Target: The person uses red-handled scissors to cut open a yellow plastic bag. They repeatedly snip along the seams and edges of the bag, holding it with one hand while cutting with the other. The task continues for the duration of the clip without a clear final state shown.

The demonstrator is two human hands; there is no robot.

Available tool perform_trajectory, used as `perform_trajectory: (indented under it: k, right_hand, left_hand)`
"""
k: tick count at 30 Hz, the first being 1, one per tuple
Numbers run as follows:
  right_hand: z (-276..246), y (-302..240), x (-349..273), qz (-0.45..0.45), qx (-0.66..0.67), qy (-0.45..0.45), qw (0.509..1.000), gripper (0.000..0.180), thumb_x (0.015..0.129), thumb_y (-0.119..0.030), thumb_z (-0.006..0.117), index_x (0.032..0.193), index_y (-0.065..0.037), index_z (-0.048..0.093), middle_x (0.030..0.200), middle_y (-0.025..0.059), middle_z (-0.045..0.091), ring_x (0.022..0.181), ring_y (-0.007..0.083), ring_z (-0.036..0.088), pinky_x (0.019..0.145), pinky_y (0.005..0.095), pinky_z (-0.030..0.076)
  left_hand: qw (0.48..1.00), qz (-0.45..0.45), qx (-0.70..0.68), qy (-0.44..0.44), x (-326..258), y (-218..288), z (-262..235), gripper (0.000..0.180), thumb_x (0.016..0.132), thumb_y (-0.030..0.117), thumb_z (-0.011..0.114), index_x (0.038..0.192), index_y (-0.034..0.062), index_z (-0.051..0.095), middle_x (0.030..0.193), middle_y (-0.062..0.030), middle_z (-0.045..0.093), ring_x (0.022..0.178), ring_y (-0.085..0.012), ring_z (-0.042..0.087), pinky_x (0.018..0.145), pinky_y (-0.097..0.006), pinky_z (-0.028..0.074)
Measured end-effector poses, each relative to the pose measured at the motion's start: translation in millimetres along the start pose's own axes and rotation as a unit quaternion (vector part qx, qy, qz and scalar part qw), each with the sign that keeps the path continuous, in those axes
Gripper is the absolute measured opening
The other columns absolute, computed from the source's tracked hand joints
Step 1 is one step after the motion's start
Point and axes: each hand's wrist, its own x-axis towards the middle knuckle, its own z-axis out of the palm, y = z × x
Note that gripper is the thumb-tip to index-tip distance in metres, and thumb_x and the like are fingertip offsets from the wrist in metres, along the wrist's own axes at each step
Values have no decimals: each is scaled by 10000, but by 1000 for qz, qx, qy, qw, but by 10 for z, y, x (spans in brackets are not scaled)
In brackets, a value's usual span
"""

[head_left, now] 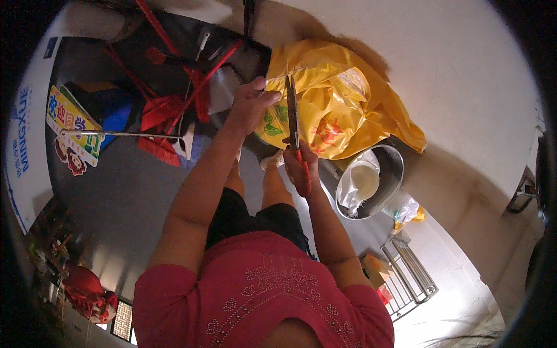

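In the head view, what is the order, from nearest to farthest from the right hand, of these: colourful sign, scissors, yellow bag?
1. Scissors: held in the right hand.
2. Yellow bag: ahead, beyond the hand.
3. Colourful sign: far left side.

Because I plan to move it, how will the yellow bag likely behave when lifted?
The yellow bag is probably floppy, as its sides crumple into folds. Its glossy shine suggests it may be somewhat slippery.
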Motion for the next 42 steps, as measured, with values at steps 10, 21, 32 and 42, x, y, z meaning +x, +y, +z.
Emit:
perform_trajectory:
  k: [10,21,32,42]
  right_hand:
    - [-239,-357,-270,91,214,-197,952,320,883,-241,514,1105,-12,486,616,-2,432,440,63,358,404,193,277]
    - [-242,-346,-250,159,342,-257,890,328,927,-323,447,1120,-58,463,614,3,396,430,64,301,382,208,245]
    - [-208,-304,-226,149,332,-271,891,352,918,-334,469,1118,-44,464,606,10,408,423,68,311,378,213,256]
    - [-81,-222,-159,95,331,-259,903,362,903,-342,485,1088,-31,502,600,5,434,442,70,346,389,208,263]
  left_hand:
    - [1000,11,23,11,-9,-46,-6,217,783,-40,595,992,15,611,958,-23,625,860,-104,579,786,-251,462]
    - [999,15,30,5,2,-67,-41,336,792,-75,552,1117,-5,598,1103,-63,617,1000,-144,576,904,-289,432]
    - [999,34,-15,-14,3,-79,-33,272,789,-59,568,1053,-4,601,1082,-56,610,1000,-148,566,907,-291,426]
    - [991,40,-118,-42,-42,-8,69,264,776,-85,537,1021,-12,601,1074,-79,603,995,-174,564,914,-312,426]
